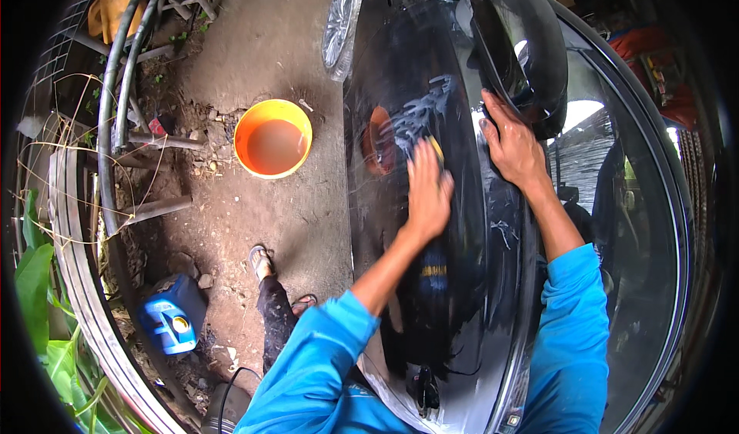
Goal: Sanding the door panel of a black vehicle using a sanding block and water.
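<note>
My left hand (429, 191) lies over the glossy black car door (454, 234), fingers stretched forward and slightly blurred. A small yellow edge (436, 148) shows by its fingertips; the rest of that thing is hidden under the hand. Just ahead of the fingers, a whitish smear (423, 111) streaks the dark paint. My right hand (514, 145) rests with its fingers extended on the car at the base of the black side mirror (531, 49); nothing shows in it. Both forearms wear blue sleeves.
On the ground to the left stands an orange bucket (273, 139) of cloudy brownish water. A blue jug (173, 315) sits lower left, near bent metal tubes (115, 126) and curved wooden slats (73, 226). A car wheel (339, 22) wrapped in clear plastic is at the top.
</note>
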`<state>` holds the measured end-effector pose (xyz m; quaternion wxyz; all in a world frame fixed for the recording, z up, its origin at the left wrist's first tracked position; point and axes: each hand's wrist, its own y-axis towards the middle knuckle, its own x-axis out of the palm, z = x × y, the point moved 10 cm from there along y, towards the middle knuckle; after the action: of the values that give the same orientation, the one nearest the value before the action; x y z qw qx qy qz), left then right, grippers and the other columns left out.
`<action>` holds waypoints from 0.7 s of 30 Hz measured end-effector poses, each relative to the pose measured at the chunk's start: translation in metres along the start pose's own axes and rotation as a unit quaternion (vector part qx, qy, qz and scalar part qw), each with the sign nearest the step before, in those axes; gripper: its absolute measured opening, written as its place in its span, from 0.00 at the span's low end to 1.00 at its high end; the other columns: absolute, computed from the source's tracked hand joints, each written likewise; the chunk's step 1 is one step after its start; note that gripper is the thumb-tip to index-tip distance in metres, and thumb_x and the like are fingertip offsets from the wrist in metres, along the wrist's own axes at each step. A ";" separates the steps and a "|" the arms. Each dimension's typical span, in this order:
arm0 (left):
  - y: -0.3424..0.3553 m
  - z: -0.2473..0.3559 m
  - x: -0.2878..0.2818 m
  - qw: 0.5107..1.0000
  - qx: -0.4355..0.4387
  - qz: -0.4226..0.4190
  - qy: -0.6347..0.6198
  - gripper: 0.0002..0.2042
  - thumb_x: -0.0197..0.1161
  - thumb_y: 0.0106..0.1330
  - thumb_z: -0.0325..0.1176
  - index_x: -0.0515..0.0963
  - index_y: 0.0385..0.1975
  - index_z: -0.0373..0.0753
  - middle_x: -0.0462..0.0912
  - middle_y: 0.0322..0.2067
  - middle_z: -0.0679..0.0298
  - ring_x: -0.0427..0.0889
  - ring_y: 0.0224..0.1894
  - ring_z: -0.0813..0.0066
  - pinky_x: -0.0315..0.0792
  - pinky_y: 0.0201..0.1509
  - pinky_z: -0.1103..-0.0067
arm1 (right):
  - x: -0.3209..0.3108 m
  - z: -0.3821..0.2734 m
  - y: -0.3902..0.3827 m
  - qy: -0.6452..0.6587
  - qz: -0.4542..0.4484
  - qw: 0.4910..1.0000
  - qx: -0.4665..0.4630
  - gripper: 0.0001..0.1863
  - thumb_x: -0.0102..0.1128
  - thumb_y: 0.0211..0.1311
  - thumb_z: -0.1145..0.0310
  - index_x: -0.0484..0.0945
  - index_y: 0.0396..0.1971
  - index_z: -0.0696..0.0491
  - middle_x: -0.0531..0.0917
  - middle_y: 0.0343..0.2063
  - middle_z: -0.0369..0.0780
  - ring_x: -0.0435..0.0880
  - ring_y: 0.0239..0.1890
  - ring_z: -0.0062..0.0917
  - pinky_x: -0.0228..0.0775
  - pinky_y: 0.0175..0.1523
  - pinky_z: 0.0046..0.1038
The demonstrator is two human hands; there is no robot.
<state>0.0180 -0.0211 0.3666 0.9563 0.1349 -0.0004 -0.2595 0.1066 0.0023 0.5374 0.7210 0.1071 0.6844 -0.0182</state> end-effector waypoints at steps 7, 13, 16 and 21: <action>-0.011 0.070 -0.006 0.987 0.112 -0.077 0.087 0.40 0.62 0.63 0.35 0.51 0.73 0.30 0.48 0.74 0.42 0.46 0.78 0.47 0.37 0.79 0.56 | -0.002 -0.011 0.003 0.021 0.002 1.000 -0.009 0.29 0.45 0.75 0.54 0.65 0.68 0.57 0.73 0.63 0.52 0.73 0.63 0.48 0.66 0.66 0.40; 0.060 0.056 0.001 0.990 0.123 -0.018 0.065 0.34 0.56 0.69 0.37 0.54 0.73 0.33 0.52 0.74 0.46 0.46 0.77 0.48 0.39 0.79 0.56 | 0.005 0.001 -0.004 0.027 0.004 1.000 -0.008 0.29 0.42 0.76 0.54 0.62 0.70 0.54 0.73 0.63 0.51 0.73 0.63 0.50 0.68 0.64 0.42; -0.030 0.086 0.032 0.959 0.240 -0.142 0.038 0.36 0.63 0.58 0.34 0.62 0.70 0.37 0.58 0.72 0.48 0.51 0.77 0.50 0.41 0.78 0.51 | -0.006 0.013 -0.011 0.018 -0.004 1.000 0.008 0.30 0.40 0.76 0.52 0.59 0.72 0.50 0.73 0.63 0.51 0.74 0.61 0.52 0.69 0.62 0.45; 0.077 0.062 -0.025 0.948 0.308 -0.056 0.054 0.29 0.59 0.58 0.31 0.68 0.64 0.39 0.67 0.66 0.49 0.59 0.73 0.46 0.46 0.77 0.51 | 0.005 -0.012 0.006 0.057 -0.007 0.998 0.000 0.35 0.38 0.75 0.43 0.54 0.74 0.46 0.73 0.62 0.52 0.75 0.57 0.56 0.70 0.58 0.49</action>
<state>0.0300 0.0397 0.4477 0.8509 0.4359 -0.0214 -0.2924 0.0958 0.0108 0.5323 0.6805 0.1029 0.7252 -0.0174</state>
